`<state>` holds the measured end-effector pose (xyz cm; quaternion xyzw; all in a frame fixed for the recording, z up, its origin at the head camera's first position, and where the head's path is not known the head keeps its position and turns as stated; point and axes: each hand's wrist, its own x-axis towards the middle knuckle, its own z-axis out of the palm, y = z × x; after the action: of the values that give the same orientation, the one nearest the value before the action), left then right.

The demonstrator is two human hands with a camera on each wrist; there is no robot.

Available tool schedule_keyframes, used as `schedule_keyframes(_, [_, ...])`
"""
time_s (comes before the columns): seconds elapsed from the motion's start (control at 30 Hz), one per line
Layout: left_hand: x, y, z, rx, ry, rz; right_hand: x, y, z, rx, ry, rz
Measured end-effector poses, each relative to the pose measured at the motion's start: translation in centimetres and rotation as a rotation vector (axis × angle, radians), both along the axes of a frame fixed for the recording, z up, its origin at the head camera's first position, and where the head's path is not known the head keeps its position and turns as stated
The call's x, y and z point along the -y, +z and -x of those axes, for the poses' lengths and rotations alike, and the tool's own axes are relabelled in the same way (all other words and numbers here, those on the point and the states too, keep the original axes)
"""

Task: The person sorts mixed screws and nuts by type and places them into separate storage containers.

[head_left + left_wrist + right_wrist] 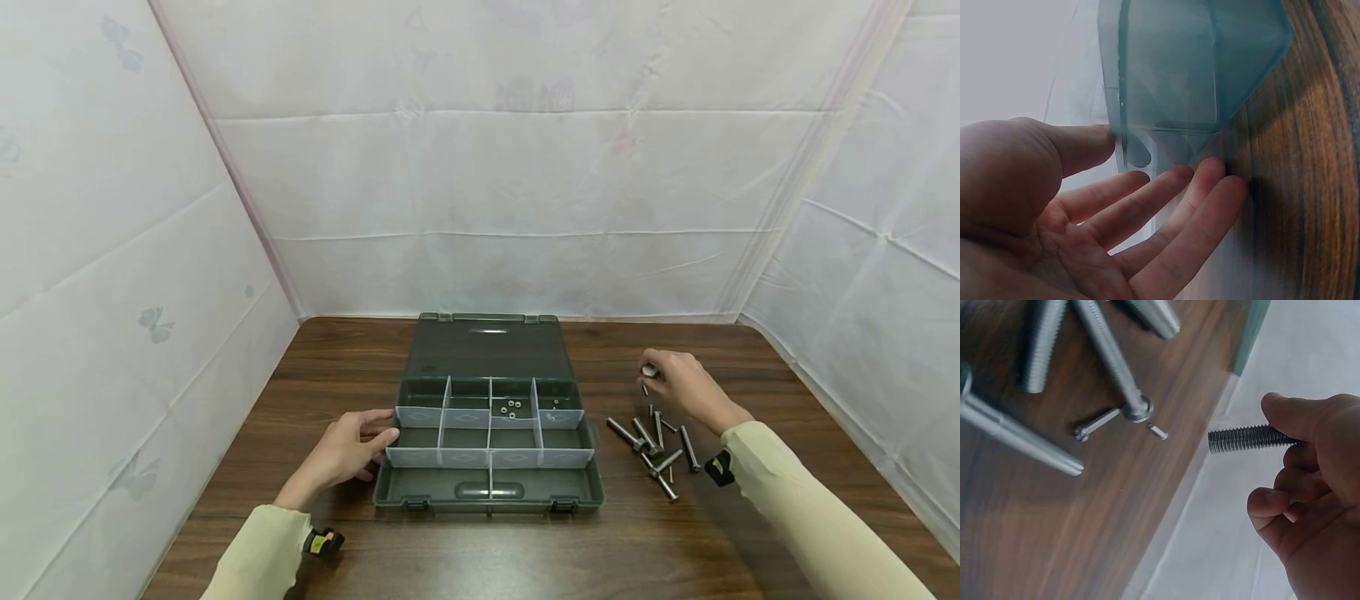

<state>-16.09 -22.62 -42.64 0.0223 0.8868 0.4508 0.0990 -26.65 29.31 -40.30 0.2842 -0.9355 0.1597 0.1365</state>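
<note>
A dark green plastic organizer box (450, 506) lies on the table, divided by pale strips, its lid (487, 354) laid back. My left hand (345, 447) rests at the box's left wall; in the left wrist view the thumb touches the rim and the loosely extended fingers (1166, 259) lie along the outer side. To the right of the box, my right hand (686, 386) pinches a thick bolt (1250, 439) above the table; its threaded end sticks out, and its head (649, 369) shows in the head view.
Several loose bolts (690, 450) lie in a pile right of the box, with small screws (1158, 431) among them. Several nuts (512, 405) sit in the third rear compartment, and tiny pieces are in the one beside it. White cloth walls (465, 275) enclose the wooden table (487, 558).
</note>
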Motion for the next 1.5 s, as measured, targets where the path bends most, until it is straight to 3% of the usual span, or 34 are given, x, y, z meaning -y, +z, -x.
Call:
schedule_keyframes(0.3, [0.0, 0.1, 0.1, 0.008, 0.01, 0.003, 1.1, 1.2, -0.3, -0.045, -0.009, -0.003])
schedule_keyframes(0.93, [0.1, -0.1, 0.1, 0.0, 0.023, 0.005, 3.9, 3.5, -0.6, -0.137, 0.058, 0.004])
schedule_keyframes(1.13, [0.2, -0.2, 0.0, 0.002, 0.03, 0.003, 5.2, 4.5, -0.7, -0.092, 0.08, 0.035])
schedule_keyframes(1.5, [0.1, -0.1, 0.1, -0.008, 0.023, 0.002, 8.5, 6.5, -2.0, 0.0, 0.213, 0.082])
